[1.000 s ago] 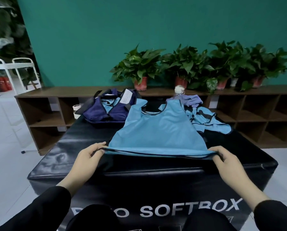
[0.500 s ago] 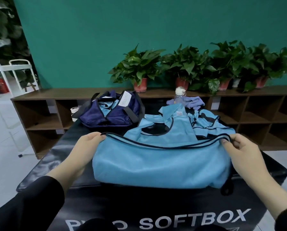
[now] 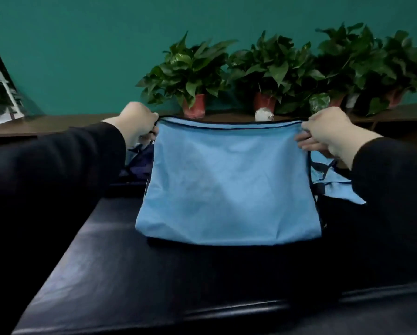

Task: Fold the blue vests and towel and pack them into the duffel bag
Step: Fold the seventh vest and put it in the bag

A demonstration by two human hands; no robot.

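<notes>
We hold a light blue vest point(image 3: 228, 182) up by its dark-trimmed hem, stretched flat between both hands so that it hangs like a sheet in front of us. Our left hand point(image 3: 137, 120) is closed into a fist on the hem's left corner, and our right hand point(image 3: 323, 131) pinches the right corner, thumb on top and fingers curled under the cloth. The vest's lower fold rests on the black padded box point(image 3: 154, 274), which fills the near part of the view. Behind the vest's left edge we see a slice of the dark navy duffel bag point(image 3: 139, 165), mostly hidden by the cloth and our black sleeve point(image 3: 57, 170). To the right, another blue vest point(image 3: 335, 187) lies crumpled on the box, partly covered by our right arm. The white cap of a bottle point(image 3: 264, 115) peeks just above the hem, and potted plants point(image 3: 193, 68) line the wooden shelf point(image 3: 45, 123) against the green wall.
</notes>
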